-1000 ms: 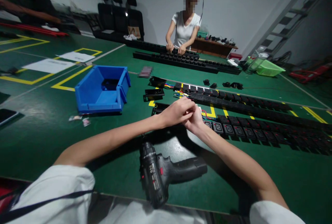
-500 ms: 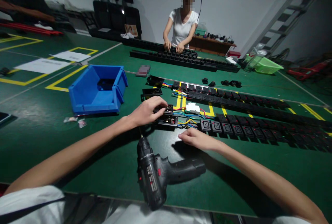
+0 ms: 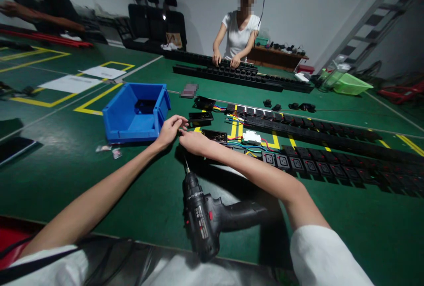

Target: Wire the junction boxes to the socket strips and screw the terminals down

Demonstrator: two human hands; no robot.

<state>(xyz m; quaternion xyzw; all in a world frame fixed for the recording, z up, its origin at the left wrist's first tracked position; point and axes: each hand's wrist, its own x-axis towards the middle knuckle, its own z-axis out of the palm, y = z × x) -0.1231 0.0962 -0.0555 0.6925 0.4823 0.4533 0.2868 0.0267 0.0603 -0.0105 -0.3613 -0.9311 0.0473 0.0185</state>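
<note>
My left hand point(image 3: 169, 130) and my right hand point(image 3: 194, 141) meet fingertip to fingertip just left of a small black end housing point(image 3: 216, 136) with coloured wires point(image 3: 241, 146) running from it. Both hands pinch at something too small to make out between them. The wires lead to a row of black socket modules point(image 3: 298, 164) on the green table point(image 3: 66, 162). A black cordless screwdriver point(image 3: 207, 219) lies on its side near the table's front edge, below my right forearm.
A blue parts bin point(image 3: 134, 113) stands left of my hands, with small packets point(image 3: 107, 150) in front of it. Long black power strips point(image 3: 314, 131) lie to the right. Across the table a person in white point(image 3: 238, 34) handles another strip point(image 3: 238, 76). A green tray point(image 3: 349, 86) sits far right.
My right hand has crossed left from beside the socket row to meet my left hand, which has left the black housing and shifted slightly left toward the bin.
</note>
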